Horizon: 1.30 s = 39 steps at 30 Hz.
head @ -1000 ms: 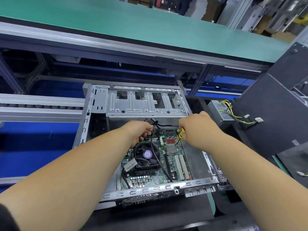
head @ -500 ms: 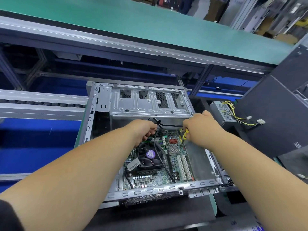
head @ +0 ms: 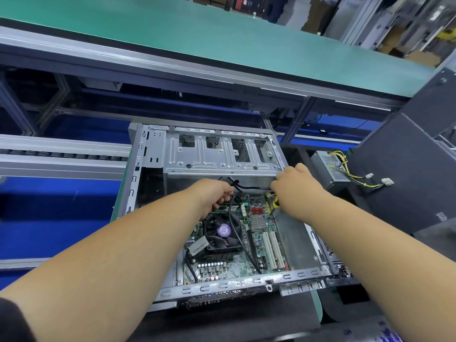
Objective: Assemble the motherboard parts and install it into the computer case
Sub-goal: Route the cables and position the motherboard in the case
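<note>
Inside the open computer case (head: 153, 169) at the middle of the head view, the motherboard (head: 259, 233) lies flat, its fan cooler (head: 222, 233) toward 7 o'clock. The left hand (head: 212, 196) is at the board's 11 o'clock corner, its grip curled around a black cable (head: 233, 218). The right hand (head: 296, 188), at the 1 o'clock corner, grips a yellow-handled screwdriver (head: 275, 203), tip down at the board's edge. A power supply (head: 328, 169) sits at 3 o'clock, outside the case.
</note>
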Each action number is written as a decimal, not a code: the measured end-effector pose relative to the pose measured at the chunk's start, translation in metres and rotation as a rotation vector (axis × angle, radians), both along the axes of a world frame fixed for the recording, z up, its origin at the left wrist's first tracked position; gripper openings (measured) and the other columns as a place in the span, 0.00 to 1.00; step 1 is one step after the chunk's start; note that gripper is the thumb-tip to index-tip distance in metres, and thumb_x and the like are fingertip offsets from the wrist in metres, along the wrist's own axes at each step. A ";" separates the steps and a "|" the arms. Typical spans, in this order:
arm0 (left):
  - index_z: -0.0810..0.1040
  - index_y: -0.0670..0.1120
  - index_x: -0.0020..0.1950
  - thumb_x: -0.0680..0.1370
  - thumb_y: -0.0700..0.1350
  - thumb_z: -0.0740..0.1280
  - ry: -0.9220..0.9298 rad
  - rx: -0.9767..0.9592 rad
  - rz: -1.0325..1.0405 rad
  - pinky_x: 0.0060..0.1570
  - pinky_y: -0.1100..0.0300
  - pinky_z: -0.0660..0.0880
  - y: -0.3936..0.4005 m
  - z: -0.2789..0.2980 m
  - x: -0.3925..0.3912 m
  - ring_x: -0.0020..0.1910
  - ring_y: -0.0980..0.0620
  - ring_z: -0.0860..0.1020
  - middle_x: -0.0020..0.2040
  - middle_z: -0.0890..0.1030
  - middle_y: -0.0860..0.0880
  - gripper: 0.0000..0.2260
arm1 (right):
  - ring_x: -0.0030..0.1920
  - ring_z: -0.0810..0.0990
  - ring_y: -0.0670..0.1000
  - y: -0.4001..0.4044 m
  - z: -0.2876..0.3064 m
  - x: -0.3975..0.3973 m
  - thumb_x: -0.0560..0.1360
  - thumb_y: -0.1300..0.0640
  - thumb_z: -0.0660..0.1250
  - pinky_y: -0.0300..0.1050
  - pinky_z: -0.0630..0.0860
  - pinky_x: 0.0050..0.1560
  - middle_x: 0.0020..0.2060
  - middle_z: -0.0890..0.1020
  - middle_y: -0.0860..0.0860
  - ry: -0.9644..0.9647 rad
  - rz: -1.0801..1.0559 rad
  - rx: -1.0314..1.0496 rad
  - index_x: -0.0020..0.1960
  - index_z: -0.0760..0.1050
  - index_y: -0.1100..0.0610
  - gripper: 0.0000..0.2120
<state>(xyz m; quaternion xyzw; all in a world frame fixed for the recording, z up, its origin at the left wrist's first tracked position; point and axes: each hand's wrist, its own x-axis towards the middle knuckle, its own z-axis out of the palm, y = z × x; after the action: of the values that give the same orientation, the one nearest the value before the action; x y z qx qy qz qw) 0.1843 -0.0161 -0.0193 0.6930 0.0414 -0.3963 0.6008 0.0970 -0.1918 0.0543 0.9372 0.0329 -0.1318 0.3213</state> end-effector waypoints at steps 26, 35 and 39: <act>0.79 0.42 0.43 0.78 0.43 0.66 0.012 0.004 0.005 0.27 0.65 0.61 0.000 -0.007 0.003 0.30 0.56 0.66 0.34 0.74 0.49 0.07 | 0.48 0.65 0.53 0.000 -0.004 0.006 0.81 0.43 0.60 0.50 0.50 0.47 0.39 0.70 0.46 0.045 0.125 -0.030 0.54 0.77 0.51 0.14; 0.79 0.42 0.43 0.78 0.43 0.66 0.010 0.005 0.005 0.27 0.65 0.62 0.001 -0.006 0.003 0.30 0.56 0.66 0.34 0.74 0.49 0.07 | 0.47 0.60 0.52 -0.004 0.003 0.005 0.75 0.57 0.63 0.50 0.52 0.48 0.39 0.70 0.46 0.050 0.163 0.058 0.50 0.68 0.50 0.06; 0.79 0.42 0.43 0.79 0.43 0.65 0.011 0.003 -0.012 0.27 0.66 0.61 0.000 -0.006 0.002 0.29 0.56 0.65 0.34 0.73 0.49 0.07 | 0.53 0.65 0.53 0.001 -0.001 0.006 0.81 0.44 0.59 0.51 0.56 0.53 0.38 0.72 0.46 0.055 0.080 -0.036 0.50 0.78 0.51 0.14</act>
<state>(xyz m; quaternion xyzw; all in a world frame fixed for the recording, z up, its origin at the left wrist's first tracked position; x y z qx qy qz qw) 0.1865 -0.0161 -0.0255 0.6921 0.0412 -0.4035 0.5971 0.1031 -0.1907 0.0537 0.9253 0.0770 -0.1450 0.3419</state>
